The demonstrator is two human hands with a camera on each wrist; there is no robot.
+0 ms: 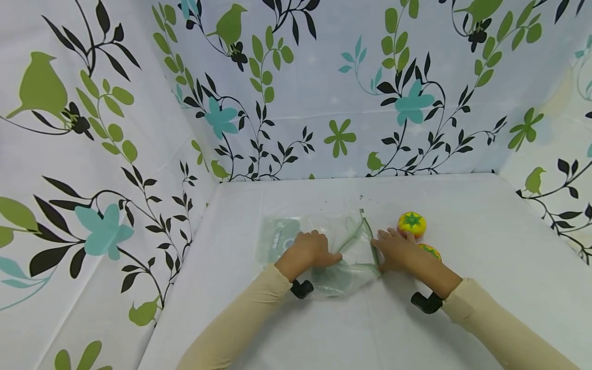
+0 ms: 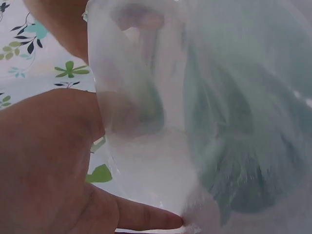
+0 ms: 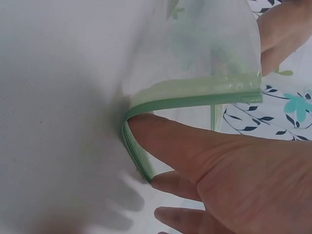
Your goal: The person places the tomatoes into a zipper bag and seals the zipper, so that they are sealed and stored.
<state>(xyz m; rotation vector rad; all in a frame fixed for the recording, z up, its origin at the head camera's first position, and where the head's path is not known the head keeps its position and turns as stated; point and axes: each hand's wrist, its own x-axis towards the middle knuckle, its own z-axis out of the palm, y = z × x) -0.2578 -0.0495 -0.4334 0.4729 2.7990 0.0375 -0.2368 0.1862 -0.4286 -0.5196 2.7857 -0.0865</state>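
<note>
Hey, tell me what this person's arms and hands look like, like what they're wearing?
The left sleeve and right sleeve are long, plain beige. A black, rounded device shows at the left wrist and another at the right. The left hand and right hand wear no gloves.

White tabletop (image 1: pixel 481 226) extends beneath the grip. Beyond it: pale backdrop (image 1: pixel 305 87) printed with green birds, teal flowers, black leafy stems; similar panels (image 1: pixel 37 164) left and right.

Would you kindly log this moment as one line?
left hand grips clear bag; right hand pinches green bag rim; bag mouth open; two yellow-red round items beside right hand
</note>
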